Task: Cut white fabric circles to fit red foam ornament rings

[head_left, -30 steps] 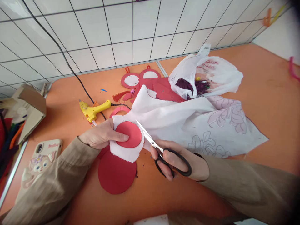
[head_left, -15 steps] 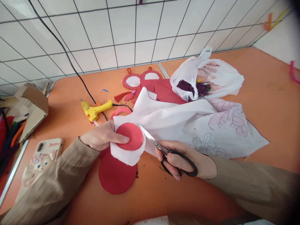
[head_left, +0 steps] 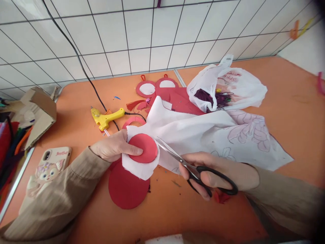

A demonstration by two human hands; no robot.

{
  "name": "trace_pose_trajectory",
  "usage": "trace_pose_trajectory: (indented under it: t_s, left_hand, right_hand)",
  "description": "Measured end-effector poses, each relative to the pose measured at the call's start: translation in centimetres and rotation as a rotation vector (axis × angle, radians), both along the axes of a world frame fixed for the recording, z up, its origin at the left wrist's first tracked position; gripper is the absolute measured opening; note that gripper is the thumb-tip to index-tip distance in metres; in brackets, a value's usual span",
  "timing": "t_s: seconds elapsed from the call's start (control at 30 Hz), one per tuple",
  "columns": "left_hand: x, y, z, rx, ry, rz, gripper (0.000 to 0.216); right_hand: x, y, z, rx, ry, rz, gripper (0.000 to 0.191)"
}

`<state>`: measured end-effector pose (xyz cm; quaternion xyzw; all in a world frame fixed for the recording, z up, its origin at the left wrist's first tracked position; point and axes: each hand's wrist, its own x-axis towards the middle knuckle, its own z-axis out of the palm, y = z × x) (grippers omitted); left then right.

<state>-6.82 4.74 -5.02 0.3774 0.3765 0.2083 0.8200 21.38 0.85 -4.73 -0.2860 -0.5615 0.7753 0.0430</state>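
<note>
White square tiles (head_left: 137,30) back an orange counter (head_left: 291,78). On it, a translucent white plastic bag (head_left: 251,88) holds dark purple strands (head_left: 203,97) and a small yellow item (head_left: 218,90), too obscured to identify. Jumbled coloured things (head_left: 15,145) by a brown cardboard box (head_left: 42,117) are cut off at left. The left hand (head_left: 109,146) pinches a flat red disc (head_left: 148,145) onto white cloth (head_left: 188,130), its other fingers hidden underneath; the right hand (head_left: 213,171) grips black-handled metal scissors (head_left: 181,161), tips just beside the disc.

Orange table (head_left: 289,118) | on it: phone (head_left: 59,157) | yellow glue gun (head_left: 108,118) | dark red disc (head_left: 129,189) | white cloth (head_left: 269,152) | plastic bag (head_left: 250,89)
</note>
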Motion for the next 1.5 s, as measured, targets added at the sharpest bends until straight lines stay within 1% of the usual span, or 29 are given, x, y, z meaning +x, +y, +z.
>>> trace_pose_trajectory:
  t_s: [0.07, 0.1, 0.17, 0.23, 0.27, 0.33, 0.47, 0.53, 0.67, 0.73, 0.83, 0.93, 1.1, 1.2, 1.3, 1.4, 1.5]
  left_hand:
    - [-0.1, 0.0, -0.1, 0.002, 0.011, 0.008, 0.03]
    - [-0.2, 0.0, -0.1, 0.0, 0.013, 0.012, 0.029]
    - [-0.2, 0.0, -0.2, 0.001, 0.016, 0.018, 0.028]
    - [-0.2, 0.1, -0.2, 0.013, 0.023, 0.022, 0.028]
    - [-0.2, 0.1, -0.2, 0.021, 0.027, 0.023, 0.028]
    - [-0.2, 0.1, -0.1, 0.035, 0.036, 0.026, 0.03]
    - [-0.1, 0.1, 0.0, 0.051, 0.052, 0.024, 0.031]
    - [-0.1, 0.0, 0.0, 0.052, 0.056, 0.024, 0.032]
    - [-0.1, 0.0, 0.0, 0.056, 0.063, 0.039, 0.032]
    - [0.0, 0.1, 0.0, 0.059, 0.075, 0.052, 0.032]
    - [0.1, 0.1, 0.1, 0.059, 0.084, 0.07, 0.032]
    - [0.1, 0.1, 0.1, 0.06, 0.083, 0.076, 0.031]
    - [0.2, 0.1, -0.2, 0.081, 0.098, 0.082, 0.032]
    - [0.2, 0.0, -0.4, 0.091, 0.108, 0.088, 0.034]
    - [0.3, 0.0, -0.4, 0.089, 0.108, 0.086, 0.038]
    - [0.5, -0.1, -0.2, 0.094, 0.106, 0.087, 0.04]
    - [0.6, -0.2, -0.1, 0.109, 0.122, 0.088, 0.04]
  right_hand:
    - [0.9, 0.2, 0.8, 0.07, -0.098, 0.009, 0.056]
    - [1.3, 0.3, 1.1, 0.155, -0.157, -0.022, 0.051]
    - [1.8, 0.5, 1.5, 0.412, -0.339, -0.146, 0.043]
    - [2.0, 0.7, 1.5, 0.703, -0.59, -0.273, 0.042]
    - [1.9, 0.8, 1.4, 0.82, -0.706, -0.293, 0.043]
    - [1.5, 1.1, 1.2, 0.99, -0.885, -0.247, 0.042]
    - [0.4, 1.8, 1.0, 1.181, -1.167, -0.106, 0.033]
    - [-0.1, 2.4, 0.9, 1.208, -1.181, -0.096, 0.034]
    - [-0.7, 3.5, 0.6, 1.198, -1.07, -0.067, 0.029]
    - [-0.9, 3.9, 0.6, 1.212, -1.095, -0.065, 0.03]
    - [-0.8, 4.1, 0.7, 1.171, -1.093, -0.104, 0.032]
    - [-0.5, 4.1, 0.6, 1.142, -1.046, -0.097, 0.032]
    - [-0.6, 3.6, 0.3, 1.268, -1.182, -0.072, 0.038]
    - [-0.9, 3.4, 0.4, 1.289, -1.17, -0.079, 0.026]
    - [-0.7, 3.7, 0.7, 1.212, -1.092, -0.089, 0.013]
    - [0.0, 4.2, 1.0, 1.113, -0.959, -0.081, 0.008]
    - [0.3, 4.3, 1.3, 1.086, -0.902, -0.083, 0.002]
